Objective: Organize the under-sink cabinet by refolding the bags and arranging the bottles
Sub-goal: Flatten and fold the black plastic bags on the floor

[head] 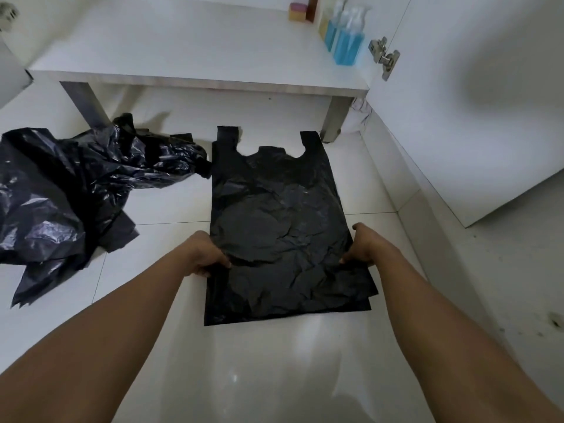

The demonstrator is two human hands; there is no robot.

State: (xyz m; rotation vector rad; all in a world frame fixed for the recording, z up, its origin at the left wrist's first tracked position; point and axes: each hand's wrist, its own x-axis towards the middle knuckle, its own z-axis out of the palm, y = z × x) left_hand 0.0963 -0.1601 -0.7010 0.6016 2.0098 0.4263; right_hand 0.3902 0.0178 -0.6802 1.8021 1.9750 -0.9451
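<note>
A black plastic carrier bag (280, 227) lies spread flat on the white tiled floor, its two handles pointing toward the cabinet. My left hand (205, 254) pinches the bag's left edge, and my right hand (364, 247) pinches its right edge, both a little above the bottom hem. A crumpled heap of shiny black bags (70, 190) lies on the floor to the left. Clear bottles of blue liquid (346, 38) stand at the back right of the cabinet floor.
The white cabinet floor (198, 56) is raised on metal legs (87, 108). An open cabinet door (476, 96) with a metal hinge (385, 58) stands at the right. A yellow and pink sponge (298, 11) sits at the cabinet's back.
</note>
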